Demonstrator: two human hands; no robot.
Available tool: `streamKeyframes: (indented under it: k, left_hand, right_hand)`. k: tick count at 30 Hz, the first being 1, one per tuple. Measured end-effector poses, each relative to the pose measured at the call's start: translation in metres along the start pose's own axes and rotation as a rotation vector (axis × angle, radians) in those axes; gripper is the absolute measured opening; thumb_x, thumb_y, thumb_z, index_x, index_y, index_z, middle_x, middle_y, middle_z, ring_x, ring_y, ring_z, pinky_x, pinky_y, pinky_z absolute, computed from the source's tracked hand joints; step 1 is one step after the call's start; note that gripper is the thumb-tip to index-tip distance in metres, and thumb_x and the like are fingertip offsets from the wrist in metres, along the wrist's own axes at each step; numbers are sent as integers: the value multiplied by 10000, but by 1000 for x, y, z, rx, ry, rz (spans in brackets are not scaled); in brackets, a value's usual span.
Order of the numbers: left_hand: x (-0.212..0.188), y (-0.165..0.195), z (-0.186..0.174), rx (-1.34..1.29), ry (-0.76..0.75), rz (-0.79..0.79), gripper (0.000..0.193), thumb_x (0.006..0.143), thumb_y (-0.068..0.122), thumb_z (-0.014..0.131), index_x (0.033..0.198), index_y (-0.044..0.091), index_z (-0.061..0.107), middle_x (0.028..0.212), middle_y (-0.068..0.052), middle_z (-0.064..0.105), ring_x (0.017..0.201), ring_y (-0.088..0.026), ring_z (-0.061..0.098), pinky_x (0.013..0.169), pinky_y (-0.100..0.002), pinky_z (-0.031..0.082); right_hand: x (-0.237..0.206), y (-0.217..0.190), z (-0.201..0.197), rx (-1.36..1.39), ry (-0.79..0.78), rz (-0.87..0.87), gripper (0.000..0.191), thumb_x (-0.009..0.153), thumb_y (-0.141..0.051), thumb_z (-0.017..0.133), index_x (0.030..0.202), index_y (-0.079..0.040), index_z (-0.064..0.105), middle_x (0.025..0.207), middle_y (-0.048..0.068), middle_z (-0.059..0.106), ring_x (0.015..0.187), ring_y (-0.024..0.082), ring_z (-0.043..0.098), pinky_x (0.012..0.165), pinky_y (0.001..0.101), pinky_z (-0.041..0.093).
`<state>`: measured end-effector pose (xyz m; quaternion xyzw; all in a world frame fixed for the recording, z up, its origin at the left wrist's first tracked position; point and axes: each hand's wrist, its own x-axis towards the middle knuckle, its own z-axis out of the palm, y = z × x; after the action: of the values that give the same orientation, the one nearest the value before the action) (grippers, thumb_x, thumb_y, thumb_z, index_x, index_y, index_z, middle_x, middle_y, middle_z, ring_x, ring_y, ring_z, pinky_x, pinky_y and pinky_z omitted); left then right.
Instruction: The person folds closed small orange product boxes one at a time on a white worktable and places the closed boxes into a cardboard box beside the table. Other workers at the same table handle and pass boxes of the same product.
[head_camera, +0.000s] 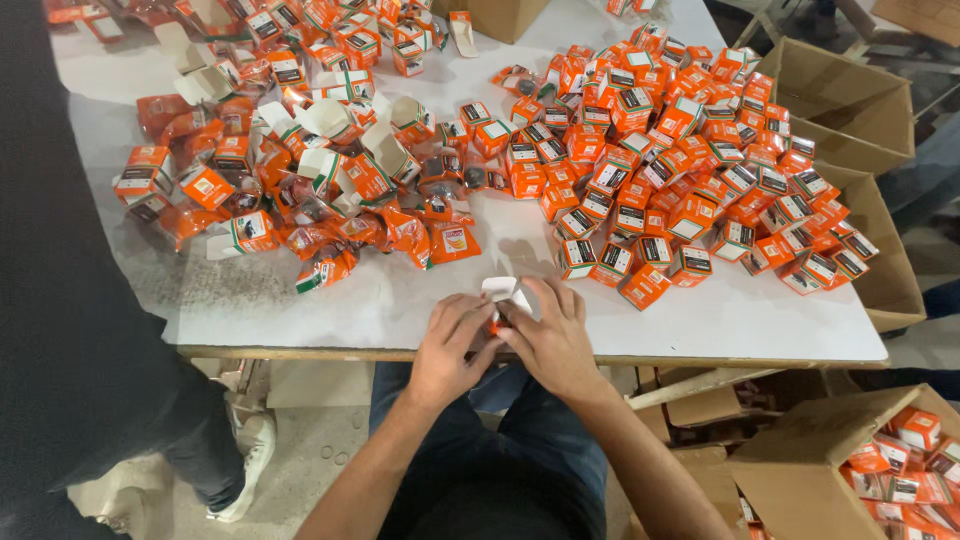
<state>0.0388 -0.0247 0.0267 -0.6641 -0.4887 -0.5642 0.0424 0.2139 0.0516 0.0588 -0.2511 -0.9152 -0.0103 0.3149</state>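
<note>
Both hands' fingers (520, 318) around small carton (505, 293)

Both hands fold a small orange carton

The left hand (447, 350) and right hand (548, 338) pinch a small orange-and-white cardboard carton (505, 297) at the white surface (400, 300) edge.

A single view comes from a camera worn on the person's head, looking steeply down and forward from close above the near edge of the white desk (300, 310). It takes in the desk's whole width, its far end, the person's lap and the floor at near left.
</note>
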Motion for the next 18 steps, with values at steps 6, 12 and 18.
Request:
streamKeyframes:
  k: [6,12,18]
  left_hand:
    - [3,0,-1,87,-104,93,438,738,38,810,1149,39,659,1224,-114,642,1151,-362,647,970,-440,574]
    - [-4,-1,2,45,-133,-65,377,760,-6,771,1114,86,683,1270,-217,571,1137,-397,647,847,-429,592]
    - [1,-7,1,-53,-203,-144,349,748,-42,753,1068,67,662,1410,-195,586,1155,-410,659,899,-428,585]
  right_hand:
    - [-12,2,18,438,100,301,505,863,-248,788,1309,-53,652,1343,166,539,1247,381,547,1037,476,475]
    - [-26,-2,27,172,232,14,481,811,-151,806,1274,-101,685,1358,200,551,1236,407,536,1047,477,461]
    - [-11,5,32,469,209,213,318,890,-43,748,1189,-92,652,1346,166,567,1236,350,585,1047,445,497]
